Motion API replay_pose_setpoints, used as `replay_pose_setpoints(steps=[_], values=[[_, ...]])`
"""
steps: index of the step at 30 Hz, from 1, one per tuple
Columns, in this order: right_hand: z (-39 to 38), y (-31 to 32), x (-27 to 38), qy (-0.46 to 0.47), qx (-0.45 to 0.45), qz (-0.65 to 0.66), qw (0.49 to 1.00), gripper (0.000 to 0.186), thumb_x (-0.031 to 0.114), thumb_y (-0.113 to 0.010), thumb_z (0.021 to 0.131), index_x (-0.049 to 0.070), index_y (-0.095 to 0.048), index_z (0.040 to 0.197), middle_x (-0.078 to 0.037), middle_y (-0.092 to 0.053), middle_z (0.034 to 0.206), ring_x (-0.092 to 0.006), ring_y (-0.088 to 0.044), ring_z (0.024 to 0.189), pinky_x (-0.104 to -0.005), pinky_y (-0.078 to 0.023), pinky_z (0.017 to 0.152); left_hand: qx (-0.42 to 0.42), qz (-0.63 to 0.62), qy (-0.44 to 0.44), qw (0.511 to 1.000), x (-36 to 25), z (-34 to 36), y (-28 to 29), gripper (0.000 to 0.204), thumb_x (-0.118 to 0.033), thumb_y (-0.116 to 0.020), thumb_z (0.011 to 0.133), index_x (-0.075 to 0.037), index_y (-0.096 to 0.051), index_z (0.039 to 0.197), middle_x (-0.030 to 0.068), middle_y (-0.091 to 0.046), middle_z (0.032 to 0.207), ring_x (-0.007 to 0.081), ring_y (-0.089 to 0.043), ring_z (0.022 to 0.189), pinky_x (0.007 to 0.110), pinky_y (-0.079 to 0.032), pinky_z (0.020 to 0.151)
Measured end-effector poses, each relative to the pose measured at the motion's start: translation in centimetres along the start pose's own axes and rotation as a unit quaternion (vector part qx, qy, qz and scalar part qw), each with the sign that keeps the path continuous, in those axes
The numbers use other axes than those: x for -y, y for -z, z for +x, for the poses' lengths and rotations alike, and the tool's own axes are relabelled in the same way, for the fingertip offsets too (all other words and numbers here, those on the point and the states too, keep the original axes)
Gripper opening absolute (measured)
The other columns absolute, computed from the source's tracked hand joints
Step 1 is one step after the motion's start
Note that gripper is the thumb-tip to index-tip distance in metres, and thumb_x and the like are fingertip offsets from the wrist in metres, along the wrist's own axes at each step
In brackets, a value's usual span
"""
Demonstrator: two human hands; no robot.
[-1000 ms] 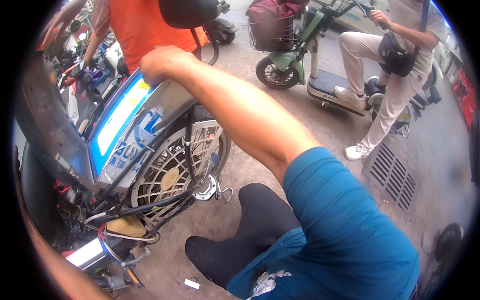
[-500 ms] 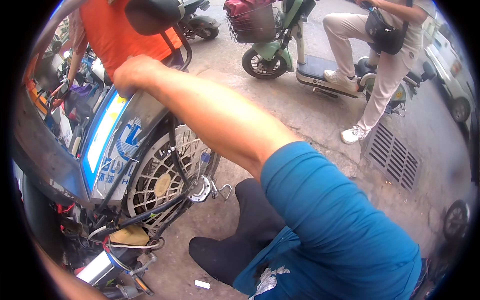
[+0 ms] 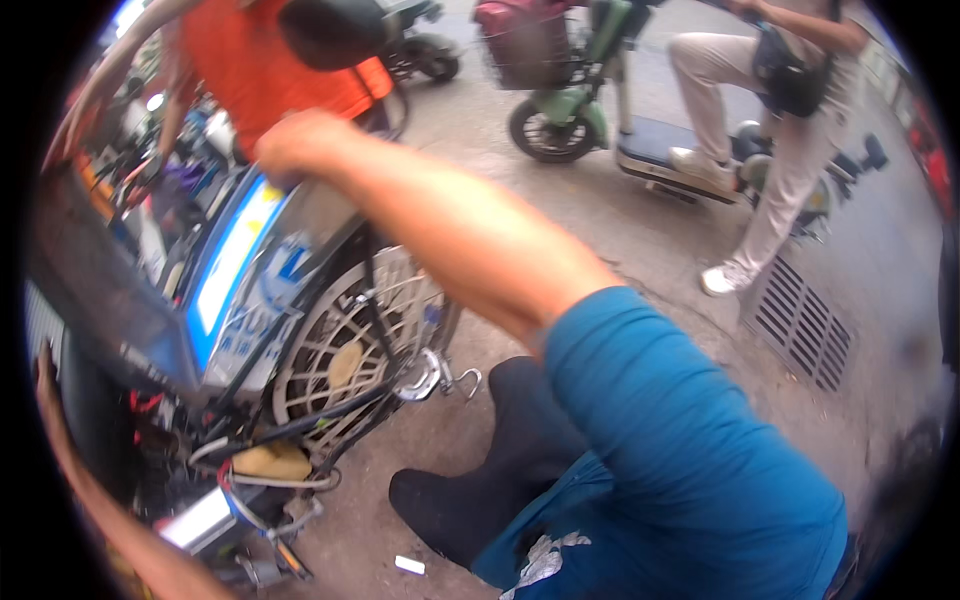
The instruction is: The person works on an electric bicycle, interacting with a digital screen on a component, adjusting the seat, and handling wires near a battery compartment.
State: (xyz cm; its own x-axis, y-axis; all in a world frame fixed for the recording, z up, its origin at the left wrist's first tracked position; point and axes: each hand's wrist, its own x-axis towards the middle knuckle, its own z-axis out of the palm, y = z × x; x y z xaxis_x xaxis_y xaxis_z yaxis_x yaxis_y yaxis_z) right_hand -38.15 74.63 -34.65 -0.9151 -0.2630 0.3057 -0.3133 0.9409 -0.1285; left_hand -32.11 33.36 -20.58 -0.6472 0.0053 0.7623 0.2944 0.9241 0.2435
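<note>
My right arm, in a blue sleeve, reaches across to the upper left. At its end my right hand (image 3: 300, 148) is closed at the top end of a blue-and-grey panel (image 3: 245, 270) on a parked bike; its fingers curl out of sight, hiding what they grip. Below the panel is the bike's rear wheel with a white lattice guard (image 3: 350, 335), beside a silver metal fitting (image 3: 420, 375). My left forearm comes up along the lower left rim. My left hand (image 3: 45, 375) is squeezed against the picture's edge near a dark rounded part, its fingers unclear.
A person in an orange vest (image 3: 235, 70) stands just beyond the bike, among crowded two-wheelers. Across the pavement, a person in pale trousers (image 3: 790, 190) stands with one foot on a green scooter (image 3: 575, 110). A drain grate (image 3: 800, 325) lies at the right.
The view has shifted slightly, moving the scene to the right and blurring it. More of my left forearm shows at the left rim. My right hand stays closed at the panel.
</note>
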Motion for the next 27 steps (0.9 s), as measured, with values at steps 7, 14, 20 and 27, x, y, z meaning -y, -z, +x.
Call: replay_pose_setpoints(steps=[7,14,20,27], values=[[-3.8,1.4,-2.9,-0.062,0.02,-0.001,0.998,0.032,0.02,-0.052,0.081,0.007,-0.067,0.106,-0.018,-0.064,0.11,-0.0316,-0.06,0.106,-0.042,-0.048,0.089,0.029,0.021,0.006,0.999,-3.2,-0.7,-0.2,0.044,-0.04,-0.065,0.082,0.004,-0.066,0.087,0.0051,-0.06,0.074,0.0112,-0.052,0.07,0.024,-0.042,0.065],[-2.2,0.0,-3.1,-0.011,-0.039,0.028,0.999,0.039,0.03,-0.053,0.085,0.004,-0.063,0.113,-0.021,-0.066,0.101,-0.0335,-0.063,0.096,-0.0396,-0.047,0.088,-0.012,0.001,0.014,1.0,-3.5,-2.4,-0.6,0.044,-0.04,-0.065,0.082,0.003,-0.065,0.083,0.0033,-0.06,0.072,0.0089,-0.051,0.064,0.024,-0.041,0.055],[-0.6,-0.1,-2.3,0.025,-0.026,0.083,0.996,0.037,0.025,-0.052,0.087,0.001,-0.061,0.113,-0.021,-0.066,0.101,-0.0307,-0.064,0.095,-0.0367,-0.047,0.088,-0.019,0.007,-0.015,1.0,-0.9,-1.7,1.1,0.048,-0.049,-0.062,0.081,-0.002,-0.065,0.086,0.0031,-0.059,0.072,0.0128,-0.055,0.068,0.028,-0.044,0.064],[-0.3,-0.4,-2.8,0.026,-0.024,0.045,0.998,0.038,0.026,-0.054,0.086,0.004,-0.061,0.116,-0.019,-0.065,0.106,-0.0335,-0.061,0.1,-0.0398,-0.045,0.09,-0.072,-0.036,0.027,0.996,-5.8,-4.3,-0.1,0.061,-0.034,-0.069,0.076,0.015,-0.059,0.111,0.021,-0.067,0.09,0.0238,-0.064,0.082,0.033,-0.05,0.072]])
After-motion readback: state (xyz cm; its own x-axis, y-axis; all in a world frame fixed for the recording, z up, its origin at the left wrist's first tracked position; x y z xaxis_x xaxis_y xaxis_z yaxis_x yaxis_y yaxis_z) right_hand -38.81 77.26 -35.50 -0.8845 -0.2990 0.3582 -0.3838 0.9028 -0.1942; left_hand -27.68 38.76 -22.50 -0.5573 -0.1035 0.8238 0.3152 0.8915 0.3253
